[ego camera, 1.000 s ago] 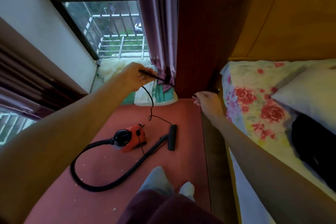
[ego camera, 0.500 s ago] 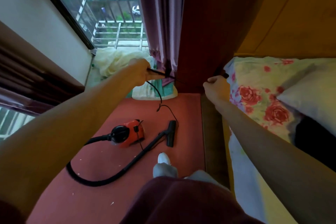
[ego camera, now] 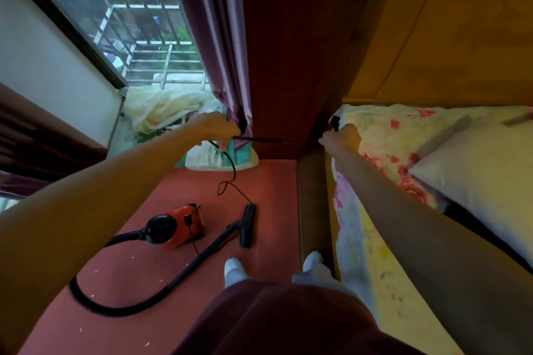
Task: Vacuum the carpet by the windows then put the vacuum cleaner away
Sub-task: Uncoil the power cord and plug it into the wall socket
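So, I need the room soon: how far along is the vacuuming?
Early. Done: the red vacuum cleaner sits out on the carpet. In hand: the left hand grips the cord, the right hand seems to hold a dark plug by the bed. Left: white specks dot the carpet, so vacuuming, then storing it.

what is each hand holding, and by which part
Left hand grips the cord partway along its length. Right hand pinches a small black piece, likely the plug, by its lower end.

Dim room, window daylight, wide-angle edge distortion
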{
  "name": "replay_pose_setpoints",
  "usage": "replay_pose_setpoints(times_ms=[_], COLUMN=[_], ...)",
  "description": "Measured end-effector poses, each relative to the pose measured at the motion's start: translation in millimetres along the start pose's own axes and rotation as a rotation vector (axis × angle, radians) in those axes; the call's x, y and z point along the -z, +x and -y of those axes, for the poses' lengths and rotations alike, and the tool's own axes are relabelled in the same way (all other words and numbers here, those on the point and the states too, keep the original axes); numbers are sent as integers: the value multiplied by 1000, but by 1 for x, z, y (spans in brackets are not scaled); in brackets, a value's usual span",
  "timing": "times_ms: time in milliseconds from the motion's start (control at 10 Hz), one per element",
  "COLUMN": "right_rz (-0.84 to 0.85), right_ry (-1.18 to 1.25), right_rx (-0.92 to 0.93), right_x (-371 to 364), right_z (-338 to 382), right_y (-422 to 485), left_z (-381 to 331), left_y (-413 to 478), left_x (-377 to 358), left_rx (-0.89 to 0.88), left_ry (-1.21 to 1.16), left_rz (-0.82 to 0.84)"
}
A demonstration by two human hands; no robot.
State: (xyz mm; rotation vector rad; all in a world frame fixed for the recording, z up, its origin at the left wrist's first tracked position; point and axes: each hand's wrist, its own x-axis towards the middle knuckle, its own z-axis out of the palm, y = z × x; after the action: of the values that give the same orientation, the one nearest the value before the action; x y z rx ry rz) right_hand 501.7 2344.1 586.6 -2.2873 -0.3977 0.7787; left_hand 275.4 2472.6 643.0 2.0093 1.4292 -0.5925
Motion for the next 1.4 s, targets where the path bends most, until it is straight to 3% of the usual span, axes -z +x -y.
replay_pose_setpoints(times_ms=[100,200,300,500,600,700,900,1100,1200,1300,1400], right_rz=[147,162,203,326,315,310,284,294,247,242,363], right_ry=[332,528,490,380,494,516,587,545,560,729,835], right_rx=[-208,-286,-238,-165,-315,-371,-349,-196,-222,-292,-361], right_x=[29,60,90,103,89,74,68,81,75,60,51], right_z=[-8,-10,-9,1,9,15,40,55,54,59,74], right_y=[36,75,113,156,166,183,219,265,287,319,359], left_z=[-46,-83,-115,-150,-159,-183,-238,-303,-322,-339,-347], left_y=[7,11,9,12,40,61,123,168,201,238,272], left_x=[-21,-50,-76,-85,-85,-84,-110,-113,-90,-71,-64], left_rx=[-55,-19,41,160,171,152,133,133,94,70,75], left_ry=[189,34,-200,-795,-861,-929,-1211,-1298,-1346,-1251,-1164], left_rz=[59,185,368,523,527,419,682,508,429,349,226])
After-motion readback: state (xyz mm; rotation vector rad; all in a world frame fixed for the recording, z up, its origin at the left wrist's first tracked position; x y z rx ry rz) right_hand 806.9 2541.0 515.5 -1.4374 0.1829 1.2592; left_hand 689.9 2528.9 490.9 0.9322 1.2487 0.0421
